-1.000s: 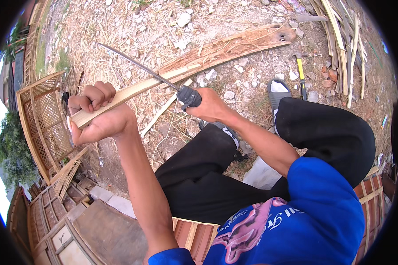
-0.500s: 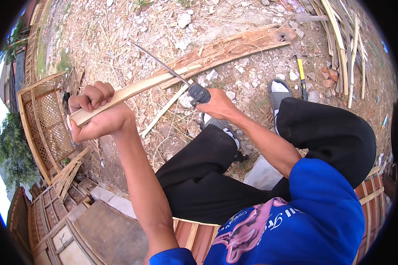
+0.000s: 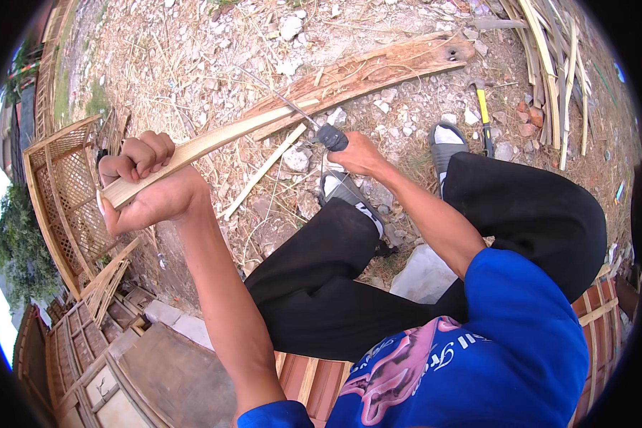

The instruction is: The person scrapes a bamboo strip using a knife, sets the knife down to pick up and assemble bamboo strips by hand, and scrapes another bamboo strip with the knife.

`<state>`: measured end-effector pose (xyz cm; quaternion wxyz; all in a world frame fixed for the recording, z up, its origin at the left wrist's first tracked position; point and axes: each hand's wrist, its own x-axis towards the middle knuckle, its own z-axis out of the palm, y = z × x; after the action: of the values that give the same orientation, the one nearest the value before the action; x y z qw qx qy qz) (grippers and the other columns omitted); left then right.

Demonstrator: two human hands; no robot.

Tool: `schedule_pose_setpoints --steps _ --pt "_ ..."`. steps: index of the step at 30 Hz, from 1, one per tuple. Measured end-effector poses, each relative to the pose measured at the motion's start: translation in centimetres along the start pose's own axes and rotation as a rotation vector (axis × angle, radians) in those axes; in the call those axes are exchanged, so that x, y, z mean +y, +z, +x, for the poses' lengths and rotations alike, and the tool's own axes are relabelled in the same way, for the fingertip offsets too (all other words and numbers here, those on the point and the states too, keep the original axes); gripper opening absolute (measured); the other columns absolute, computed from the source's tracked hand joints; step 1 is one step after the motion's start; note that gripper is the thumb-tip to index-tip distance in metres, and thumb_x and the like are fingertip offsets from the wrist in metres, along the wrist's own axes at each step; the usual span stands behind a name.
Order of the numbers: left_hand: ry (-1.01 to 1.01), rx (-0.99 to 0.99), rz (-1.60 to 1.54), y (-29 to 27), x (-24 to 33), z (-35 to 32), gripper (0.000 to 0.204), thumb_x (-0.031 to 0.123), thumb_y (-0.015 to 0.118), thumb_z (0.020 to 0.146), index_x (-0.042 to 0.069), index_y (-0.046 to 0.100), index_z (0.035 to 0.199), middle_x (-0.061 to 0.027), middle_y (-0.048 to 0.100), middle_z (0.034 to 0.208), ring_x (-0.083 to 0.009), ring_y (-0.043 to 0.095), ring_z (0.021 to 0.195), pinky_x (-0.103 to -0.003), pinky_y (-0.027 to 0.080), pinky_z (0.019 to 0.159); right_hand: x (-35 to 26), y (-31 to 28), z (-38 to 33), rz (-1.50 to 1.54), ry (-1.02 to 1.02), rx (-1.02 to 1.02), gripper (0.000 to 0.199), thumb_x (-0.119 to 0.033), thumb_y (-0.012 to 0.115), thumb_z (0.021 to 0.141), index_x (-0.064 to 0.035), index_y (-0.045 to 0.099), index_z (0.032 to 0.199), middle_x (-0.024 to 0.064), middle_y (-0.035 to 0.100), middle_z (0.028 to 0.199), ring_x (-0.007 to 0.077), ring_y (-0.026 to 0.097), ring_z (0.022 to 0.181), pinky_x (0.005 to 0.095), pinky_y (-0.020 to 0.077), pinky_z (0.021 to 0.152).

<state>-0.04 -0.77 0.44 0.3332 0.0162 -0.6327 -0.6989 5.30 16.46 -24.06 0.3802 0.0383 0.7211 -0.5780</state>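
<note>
1. Bamboo strip [image 3: 214, 143] slants from the lower left up toward the middle, above stony ground [image 3: 192, 57].
2. Left hand [image 3: 146, 185] is clenched tight around the strip's near end.
3. Right hand [image 3: 357, 153] is closed on a knife's [image 3: 303, 118] dark handle; the thin blade lies against the strip's upper edge.
4. A yellow-handled hammer [image 3: 483, 118] lies near the right foot.

The wood strip [image 3: 214, 143] runs from the left hand's grip [image 3: 146, 189] rightward to the knife [image 3: 303, 118], held in the right hand's grip [image 3: 353, 153]. Beyond both lies a plank [image 3: 378, 68]; right of the right grip, a hammer [image 3: 483, 118]; left of the left grip, a lattice frame [image 3: 60, 185].
</note>
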Motion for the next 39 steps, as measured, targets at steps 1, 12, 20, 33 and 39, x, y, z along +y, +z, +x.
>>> schedule_pose_setpoints --steps 1,12,20,33,39 --pt "0.004 0.017 -0.007 -0.1 0.1 0.2 0.041 0.051 0.041 0.070 0.015 0.024 0.060 -0.0001 0.022 0.050 -0.0119 0.017 0.046 -0.028 0.014 0.045 -0.4 0.6 0.0 -0.043 -0.026 0.000 0.033 -0.029 0.065 0.068 -0.0015 0.066 0.085 0.0209 0.067 0.081 0.0367 0.064 0.075 0.0420 0.0506 0.074" --pt "0.020 0.028 -0.020 0.7 -0.7 0.8 0.041 0.051 0.040 0.071 0.014 0.025 0.060 -0.0007 0.022 0.050 -0.0119 0.017 0.046 -0.028 0.014 0.044 1.3 0.5 0.9 0.089 -0.008 0.040 0.036 -0.031 0.068 0.067 -0.0027 0.067 0.088 0.0181 0.068 0.079 0.0319 0.065 0.073 0.0377 0.0502 0.070" --pt "0.011 0.012 0.004 -0.1 -0.8 0.7 0.042 0.052 0.040 0.070 0.014 0.025 0.060 -0.0007 0.023 0.050 -0.0120 0.017 0.046 -0.028 0.014 0.044 -2.8 1.5 -1.2 -0.049 -0.058 0.060 0.037 -0.030 0.067 0.067 -0.0012 0.066 0.090 0.0207 0.067 0.079 0.0334 0.065 0.074 0.0404 0.0504 0.071" --pt "0.031 0.052 -0.016 -0.2 -0.9 0.9 0.044 0.054 0.038 0.074 0.014 0.024 0.062 -0.0007 0.020 0.048 -0.0117 0.015 0.044 -0.027 0.013 0.043 1.3 0.7 1.4 -0.038 0.040 0.029 0.031 -0.029 0.066 0.068 -0.0012 0.066 0.082 0.0181 0.067 0.076 0.0315 0.064 0.070 0.0392 0.0492 0.068" --pt "0.017 -0.005 -0.048 -0.5 -0.8 1.2 0.044 0.054 0.039 0.074 0.014 0.024 0.062 -0.0007 0.022 0.048 -0.0117 0.015 0.045 -0.028 0.013 0.044 -4.3 2.7 -1.9 0.078 -0.313 0.074 0.033 -0.028 0.067 0.067 -0.0013 0.063 0.087 0.0192 0.064 0.073 0.0352 0.063 0.071 0.0408 0.0495 0.069"
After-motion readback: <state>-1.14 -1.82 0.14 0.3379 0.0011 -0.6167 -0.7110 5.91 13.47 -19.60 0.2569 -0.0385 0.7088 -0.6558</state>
